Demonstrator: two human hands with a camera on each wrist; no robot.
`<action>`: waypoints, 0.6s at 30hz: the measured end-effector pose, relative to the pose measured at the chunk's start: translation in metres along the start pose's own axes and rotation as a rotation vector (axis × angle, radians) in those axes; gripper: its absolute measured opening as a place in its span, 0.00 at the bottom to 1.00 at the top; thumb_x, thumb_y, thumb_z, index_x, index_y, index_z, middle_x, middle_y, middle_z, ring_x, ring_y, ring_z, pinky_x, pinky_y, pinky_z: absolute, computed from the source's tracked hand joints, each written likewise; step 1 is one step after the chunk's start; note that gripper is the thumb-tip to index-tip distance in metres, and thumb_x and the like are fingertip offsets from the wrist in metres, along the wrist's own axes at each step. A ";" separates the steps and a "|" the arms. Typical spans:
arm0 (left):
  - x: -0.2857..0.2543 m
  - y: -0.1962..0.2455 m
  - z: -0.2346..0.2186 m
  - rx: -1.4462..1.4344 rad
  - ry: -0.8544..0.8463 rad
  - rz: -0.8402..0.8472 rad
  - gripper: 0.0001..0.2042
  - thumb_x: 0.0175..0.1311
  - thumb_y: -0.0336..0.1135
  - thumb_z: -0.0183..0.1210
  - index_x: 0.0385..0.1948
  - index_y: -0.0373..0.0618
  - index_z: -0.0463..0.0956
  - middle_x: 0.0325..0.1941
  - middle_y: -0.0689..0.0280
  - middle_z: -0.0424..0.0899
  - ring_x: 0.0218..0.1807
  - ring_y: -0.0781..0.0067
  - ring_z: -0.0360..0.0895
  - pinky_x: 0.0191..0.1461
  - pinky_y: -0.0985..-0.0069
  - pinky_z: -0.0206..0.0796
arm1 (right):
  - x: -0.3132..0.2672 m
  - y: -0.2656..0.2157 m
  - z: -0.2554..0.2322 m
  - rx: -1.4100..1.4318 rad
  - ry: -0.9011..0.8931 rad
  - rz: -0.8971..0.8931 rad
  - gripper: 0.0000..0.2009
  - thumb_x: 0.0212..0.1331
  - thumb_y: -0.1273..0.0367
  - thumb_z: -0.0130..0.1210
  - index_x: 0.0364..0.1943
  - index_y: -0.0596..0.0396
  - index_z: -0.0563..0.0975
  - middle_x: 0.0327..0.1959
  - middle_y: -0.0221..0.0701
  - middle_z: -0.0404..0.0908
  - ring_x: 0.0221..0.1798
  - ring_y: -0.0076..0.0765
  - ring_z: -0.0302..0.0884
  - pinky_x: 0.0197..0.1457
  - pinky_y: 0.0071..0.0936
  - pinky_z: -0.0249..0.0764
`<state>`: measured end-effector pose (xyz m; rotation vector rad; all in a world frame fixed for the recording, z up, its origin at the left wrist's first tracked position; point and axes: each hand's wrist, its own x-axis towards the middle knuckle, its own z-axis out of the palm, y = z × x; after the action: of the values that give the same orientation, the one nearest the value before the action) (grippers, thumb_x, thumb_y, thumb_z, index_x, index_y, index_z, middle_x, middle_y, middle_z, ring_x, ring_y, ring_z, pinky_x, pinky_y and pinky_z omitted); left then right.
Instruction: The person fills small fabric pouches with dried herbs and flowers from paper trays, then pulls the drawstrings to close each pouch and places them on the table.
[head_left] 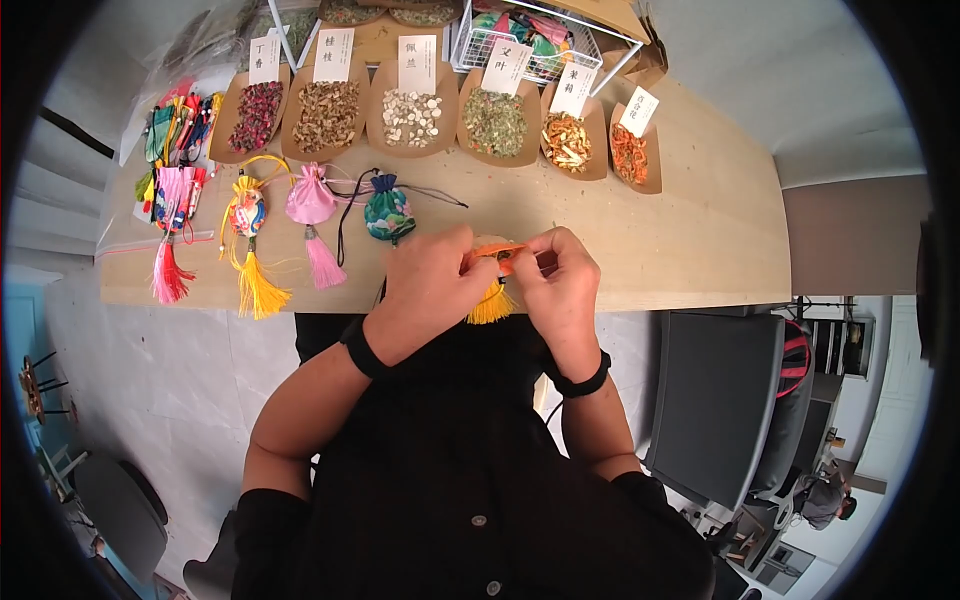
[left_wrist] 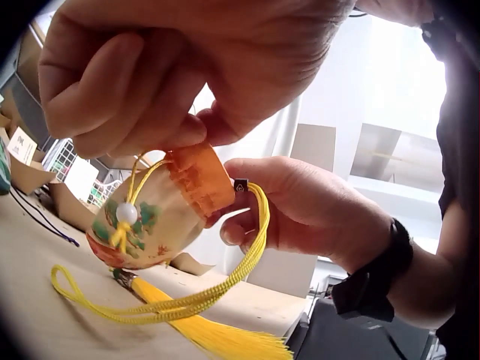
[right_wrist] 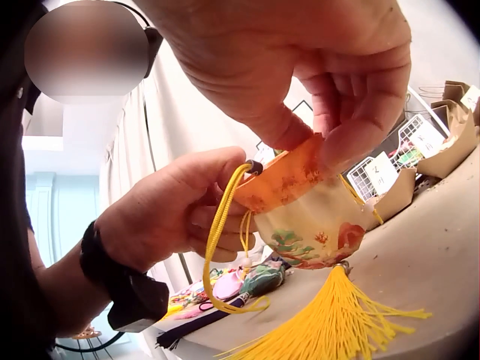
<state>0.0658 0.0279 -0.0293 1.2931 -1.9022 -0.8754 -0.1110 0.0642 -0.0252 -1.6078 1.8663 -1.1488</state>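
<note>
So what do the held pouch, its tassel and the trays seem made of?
Orange-topped pouch: thin printed fabric, perhaps satin, softly sheened. Yellow tassel: silky-looking thread, fine strands fanning out. Trays: probably matte brown paperboard, by their thin folded walls.

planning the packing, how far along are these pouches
Done, apparently: the pink pouch and green pouch lie gathered shut at the neck. In hand: the left hand and right hand hold the orange rim of a tasselled pouch. Left, probably: closing it, as its yellow cord hangs loose.
</note>
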 end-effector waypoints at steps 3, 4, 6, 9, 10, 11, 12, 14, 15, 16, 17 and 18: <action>0.003 0.002 0.005 -0.086 0.014 -0.033 0.12 0.58 0.36 0.64 0.22 0.39 0.73 0.18 0.54 0.77 0.21 0.51 0.78 0.27 0.59 0.66 | 0.003 -0.012 -0.002 0.043 -0.057 0.086 0.09 0.57 0.75 0.67 0.40 0.61 0.81 0.31 0.38 0.86 0.27 0.33 0.84 0.33 0.30 0.79; 0.003 0.002 0.007 -0.084 0.017 -0.025 0.12 0.58 0.36 0.64 0.22 0.39 0.73 0.18 0.54 0.77 0.21 0.51 0.78 0.27 0.59 0.66 | 0.002 -0.008 -0.001 0.017 -0.095 0.091 0.09 0.57 0.74 0.68 0.40 0.60 0.82 0.30 0.38 0.86 0.26 0.32 0.84 0.33 0.30 0.79; 0.004 0.002 0.008 -0.081 0.020 -0.008 0.12 0.58 0.36 0.64 0.22 0.39 0.74 0.18 0.54 0.77 0.21 0.52 0.79 0.27 0.59 0.66 | -0.001 0.002 0.000 -0.006 -0.113 0.102 0.09 0.57 0.74 0.68 0.40 0.60 0.82 0.28 0.37 0.86 0.26 0.32 0.84 0.33 0.30 0.79; 0.005 -0.001 -0.006 0.051 0.007 0.075 0.11 0.57 0.35 0.64 0.22 0.40 0.74 0.18 0.55 0.78 0.22 0.52 0.80 0.27 0.59 0.67 | -0.002 0.008 0.000 -0.017 -0.090 0.097 0.09 0.57 0.74 0.68 0.40 0.59 0.82 0.23 0.34 0.84 0.25 0.31 0.83 0.32 0.30 0.79; 0.004 0.001 -0.010 0.074 0.030 0.088 0.11 0.57 0.35 0.64 0.22 0.40 0.74 0.17 0.55 0.77 0.21 0.53 0.79 0.26 0.60 0.66 | -0.001 0.001 -0.002 -0.035 -0.103 0.085 0.08 0.57 0.74 0.68 0.39 0.59 0.82 0.22 0.34 0.84 0.24 0.30 0.82 0.32 0.30 0.78; 0.004 0.004 -0.013 0.096 0.048 0.104 0.11 0.57 0.35 0.64 0.22 0.40 0.74 0.17 0.56 0.77 0.21 0.55 0.78 0.26 0.61 0.65 | -0.001 -0.004 -0.004 -0.052 -0.112 0.078 0.08 0.56 0.75 0.68 0.39 0.59 0.82 0.21 0.33 0.83 0.24 0.29 0.81 0.31 0.30 0.77; 0.004 0.006 -0.016 0.118 0.067 0.121 0.11 0.57 0.35 0.64 0.22 0.40 0.74 0.17 0.56 0.76 0.20 0.57 0.77 0.26 0.61 0.64 | 0.000 -0.007 -0.007 -0.026 -0.145 0.100 0.08 0.56 0.75 0.68 0.39 0.59 0.82 0.21 0.32 0.83 0.23 0.28 0.80 0.30 0.29 0.76; 0.009 0.004 -0.023 0.028 -0.032 0.037 0.12 0.57 0.35 0.64 0.21 0.40 0.73 0.16 0.57 0.75 0.19 0.61 0.74 0.25 0.64 0.61 | 0.006 -0.010 -0.014 0.028 -0.216 0.140 0.08 0.56 0.75 0.68 0.39 0.59 0.82 0.20 0.31 0.81 0.22 0.25 0.77 0.29 0.28 0.74; 0.011 0.003 -0.026 -0.016 -0.079 -0.010 0.12 0.57 0.36 0.64 0.21 0.40 0.72 0.16 0.58 0.74 0.19 0.64 0.73 0.25 0.65 0.60 | 0.008 -0.011 -0.015 0.033 -0.225 0.153 0.08 0.56 0.75 0.68 0.39 0.59 0.81 0.20 0.30 0.80 0.22 0.24 0.76 0.29 0.28 0.73; 0.012 0.005 -0.028 -0.035 -0.085 -0.039 0.12 0.57 0.37 0.64 0.21 0.40 0.73 0.16 0.58 0.75 0.20 0.62 0.74 0.26 0.64 0.61 | 0.010 -0.013 -0.015 0.037 -0.238 0.166 0.09 0.57 0.75 0.68 0.39 0.59 0.81 0.19 0.29 0.80 0.22 0.24 0.75 0.28 0.27 0.72; 0.015 0.007 -0.030 -0.053 -0.089 -0.065 0.13 0.56 0.37 0.64 0.20 0.40 0.73 0.16 0.58 0.76 0.20 0.61 0.75 0.26 0.64 0.63 | 0.012 -0.015 -0.015 0.041 -0.248 0.174 0.09 0.57 0.75 0.68 0.39 0.59 0.81 0.19 0.28 0.79 0.21 0.23 0.73 0.28 0.27 0.71; 0.018 0.009 -0.030 -0.072 -0.092 -0.088 0.13 0.56 0.38 0.65 0.20 0.40 0.74 0.17 0.59 0.77 0.21 0.59 0.77 0.27 0.63 0.64 | 0.012 -0.017 -0.015 0.083 -0.244 0.180 0.09 0.57 0.75 0.69 0.40 0.59 0.81 0.19 0.28 0.79 0.22 0.22 0.73 0.28 0.26 0.70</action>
<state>0.0813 0.0089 -0.0026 1.3220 -1.8770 -1.0554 -0.1153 0.0573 -0.0005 -1.4314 1.7414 -0.8978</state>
